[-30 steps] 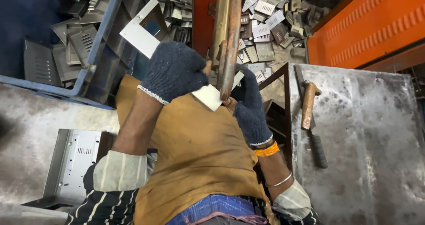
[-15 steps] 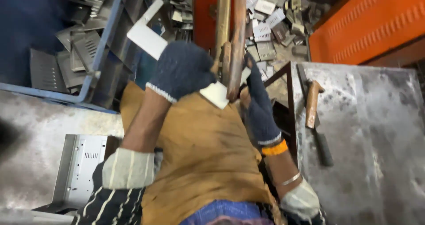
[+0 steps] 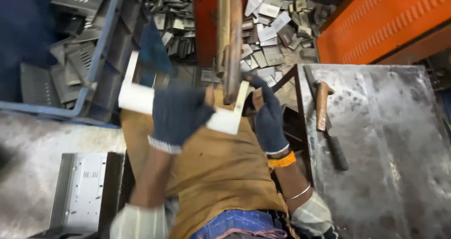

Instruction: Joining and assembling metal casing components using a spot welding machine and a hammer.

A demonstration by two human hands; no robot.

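Both hands wear dark blue gloves and grip 1 pale bent metal strip (image 3: pixel 225 119) held level under a pair of upright copper-coloured rods (image 3: pixel 229 41). The left hand (image 3: pixel 178 117) is clenched over the strip's long middle part; the right hand (image 3: pixel 268 114) pinches its upturned end just beside the rods — the strip touches the rod tips. A hammer (image 3: pixel 326 121) lies on the steel bench (image 3: pixel 399 140) to the right. Left, a blue crate (image 3: pixel 101 65) holds grey sheet-metal parts (image 3: pixel 70 74).
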